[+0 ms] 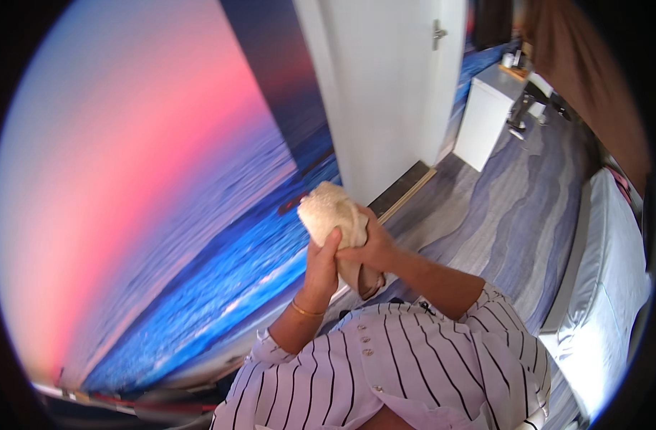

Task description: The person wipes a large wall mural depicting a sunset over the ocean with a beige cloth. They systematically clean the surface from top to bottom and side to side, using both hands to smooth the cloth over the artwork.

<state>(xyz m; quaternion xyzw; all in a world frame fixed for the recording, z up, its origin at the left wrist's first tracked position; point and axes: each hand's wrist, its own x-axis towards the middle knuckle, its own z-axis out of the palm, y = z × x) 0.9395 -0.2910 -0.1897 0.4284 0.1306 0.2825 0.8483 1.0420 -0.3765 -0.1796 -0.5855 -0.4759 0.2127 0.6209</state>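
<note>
A cream fleecy item (330, 210), which looks like a plush slipper, is held up in front of my chest by both hands. Its fuzzy part points away from me, and a smooth tan end (360, 274) hangs below my hands. My left hand (322, 263) grips its near left side, the thumb pressed along the fleece. On the right side my right hand (372, 244) is closed around it, with several fingers hidden behind. A thin bangle circles my left wrist.
A sunset-sea wall mural (188, 204) fills the left side. Ahead are a white door (387, 97) and a dark threshold step (403, 191). A white cabinet (484, 121) stands beyond, near a brown curtain (586, 75). A bed or sofa with a pale cover (602, 274) lies right of the wavy-patterned floor (500, 215).
</note>
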